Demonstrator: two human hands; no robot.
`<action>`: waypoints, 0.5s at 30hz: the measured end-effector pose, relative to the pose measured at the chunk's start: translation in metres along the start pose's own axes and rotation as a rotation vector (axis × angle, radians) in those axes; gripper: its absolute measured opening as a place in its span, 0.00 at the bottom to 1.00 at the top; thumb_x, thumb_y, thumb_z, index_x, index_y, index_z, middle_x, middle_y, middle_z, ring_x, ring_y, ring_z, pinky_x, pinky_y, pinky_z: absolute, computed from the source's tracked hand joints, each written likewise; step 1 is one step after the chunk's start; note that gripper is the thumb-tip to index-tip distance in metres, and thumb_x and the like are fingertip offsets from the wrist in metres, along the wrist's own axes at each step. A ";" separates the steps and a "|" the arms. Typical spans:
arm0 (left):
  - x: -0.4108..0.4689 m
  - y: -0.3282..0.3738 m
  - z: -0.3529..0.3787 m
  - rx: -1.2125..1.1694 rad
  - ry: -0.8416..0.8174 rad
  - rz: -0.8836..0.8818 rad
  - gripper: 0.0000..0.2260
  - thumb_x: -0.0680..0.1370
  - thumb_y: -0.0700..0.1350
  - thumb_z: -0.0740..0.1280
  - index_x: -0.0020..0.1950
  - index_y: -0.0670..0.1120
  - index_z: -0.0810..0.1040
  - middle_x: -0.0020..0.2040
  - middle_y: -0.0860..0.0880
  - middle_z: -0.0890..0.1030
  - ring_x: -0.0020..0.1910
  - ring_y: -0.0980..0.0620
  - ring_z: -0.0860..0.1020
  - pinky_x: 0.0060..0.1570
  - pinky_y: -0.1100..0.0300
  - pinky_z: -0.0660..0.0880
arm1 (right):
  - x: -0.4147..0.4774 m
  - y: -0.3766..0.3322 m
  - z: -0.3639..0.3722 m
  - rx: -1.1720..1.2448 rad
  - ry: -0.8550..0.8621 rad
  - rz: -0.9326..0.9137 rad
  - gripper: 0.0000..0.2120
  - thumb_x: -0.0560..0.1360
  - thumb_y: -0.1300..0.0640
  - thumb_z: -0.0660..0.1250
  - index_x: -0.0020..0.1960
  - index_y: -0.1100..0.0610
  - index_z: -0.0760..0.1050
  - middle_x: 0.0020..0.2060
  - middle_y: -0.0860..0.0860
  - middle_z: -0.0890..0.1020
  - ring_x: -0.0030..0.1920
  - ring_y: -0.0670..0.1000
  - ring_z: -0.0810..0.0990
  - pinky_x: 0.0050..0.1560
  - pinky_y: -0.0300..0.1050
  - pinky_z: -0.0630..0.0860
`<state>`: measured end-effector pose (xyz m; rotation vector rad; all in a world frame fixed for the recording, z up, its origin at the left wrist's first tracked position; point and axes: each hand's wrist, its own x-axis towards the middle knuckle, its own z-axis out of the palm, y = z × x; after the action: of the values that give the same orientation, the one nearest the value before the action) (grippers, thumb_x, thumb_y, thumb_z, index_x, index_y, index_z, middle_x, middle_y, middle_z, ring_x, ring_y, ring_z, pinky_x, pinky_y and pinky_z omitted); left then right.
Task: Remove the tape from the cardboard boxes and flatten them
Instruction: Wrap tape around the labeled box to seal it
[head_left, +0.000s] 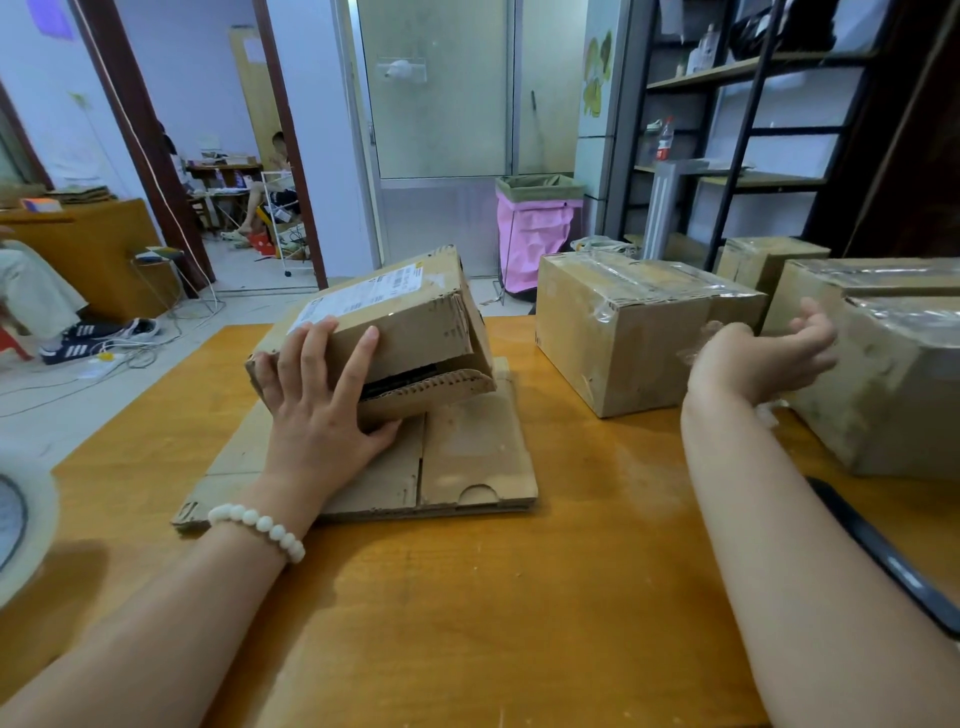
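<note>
On the orange wooden table (467, 613) a flattened sheet of cardboard (467, 457) lies in the middle, and a small open box (415, 332) sits tilted on top of it, one torn flap hanging loose at its near end. A white shipping label (363, 295) with a barcode covers the box's top; its print is too small to read. The left hand (317, 405), a white bead bracelet (258, 525) on its wrist, lies against the box's near side with the fingers spread straight up to the top edge and the thumb along the lower flap. The right hand (763, 358) is raised, palm up and fingers loosely curled, between a taped box (623, 332) and a larger taped box (893, 384). A wisp of clear tape (700, 345) shows at its fingertips, but I cannot tell whether it is pinched. A third taped box (769, 259) stands behind. A roll of tape (21, 519) sits at the left edge. On the shelf stands a bottle (665, 141) with a red label that is unreadable.
</note>
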<state>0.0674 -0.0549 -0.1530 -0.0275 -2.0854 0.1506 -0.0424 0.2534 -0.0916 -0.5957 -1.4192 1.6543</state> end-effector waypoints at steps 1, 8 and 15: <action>0.000 0.000 0.000 0.002 0.002 0.003 0.42 0.63 0.58 0.71 0.73 0.48 0.61 0.70 0.41 0.59 0.70 0.37 0.57 0.71 0.42 0.45 | -0.002 -0.001 0.000 0.003 -0.002 -0.015 0.26 0.70 0.73 0.56 0.63 0.53 0.69 0.63 0.48 0.66 0.66 0.46 0.62 0.71 0.50 0.63; -0.001 0.000 -0.002 -0.017 -0.029 -0.009 0.39 0.66 0.61 0.65 0.74 0.48 0.61 0.70 0.40 0.59 0.70 0.37 0.57 0.70 0.38 0.48 | -0.017 -0.005 -0.001 0.044 -0.171 -0.243 0.17 0.64 0.69 0.53 0.45 0.52 0.71 0.47 0.41 0.70 0.63 0.51 0.68 0.70 0.57 0.60; 0.001 0.002 -0.003 -0.178 0.043 0.066 0.39 0.70 0.61 0.67 0.74 0.50 0.55 0.70 0.40 0.60 0.69 0.35 0.60 0.71 0.38 0.51 | -0.066 0.003 0.007 0.089 -0.781 -0.583 0.10 0.75 0.61 0.57 0.53 0.59 0.74 0.47 0.48 0.76 0.48 0.38 0.73 0.52 0.30 0.70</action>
<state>0.0698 -0.0529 -0.1508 -0.2062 -2.0507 0.0037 -0.0145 0.1947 -0.1037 0.5552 -1.8046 1.4923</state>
